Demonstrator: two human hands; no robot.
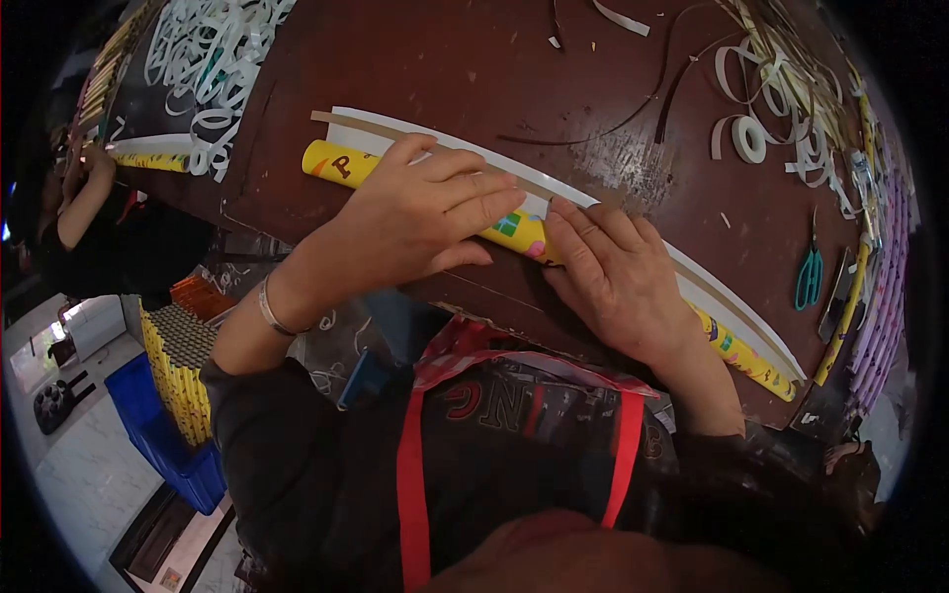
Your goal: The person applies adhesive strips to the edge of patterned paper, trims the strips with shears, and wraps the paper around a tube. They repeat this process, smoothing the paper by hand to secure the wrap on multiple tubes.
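A long yellow printed paper tube [331, 164] lies along the table's front edge. Its loose white paper edge [494, 163] sticks out on the far side, with a brown strip [395, 123] running along it. My left hand [420, 203] lies over the left half of the tube, fingers stretched out and thumb apart. To its right, my right hand [618, 272] bends over the tube, fingers close together with their tips at the paper edge. Both hands hide parts of the tube.
Teal-handled scissors [809, 280] lie on the right of the brown table [415, 59]. Behind them are a white tape roll [748, 138] and loose strips. Purple tubes [883, 296] stand far right. Another person's arm [87, 198] and a blue crate [148, 425] are at left.
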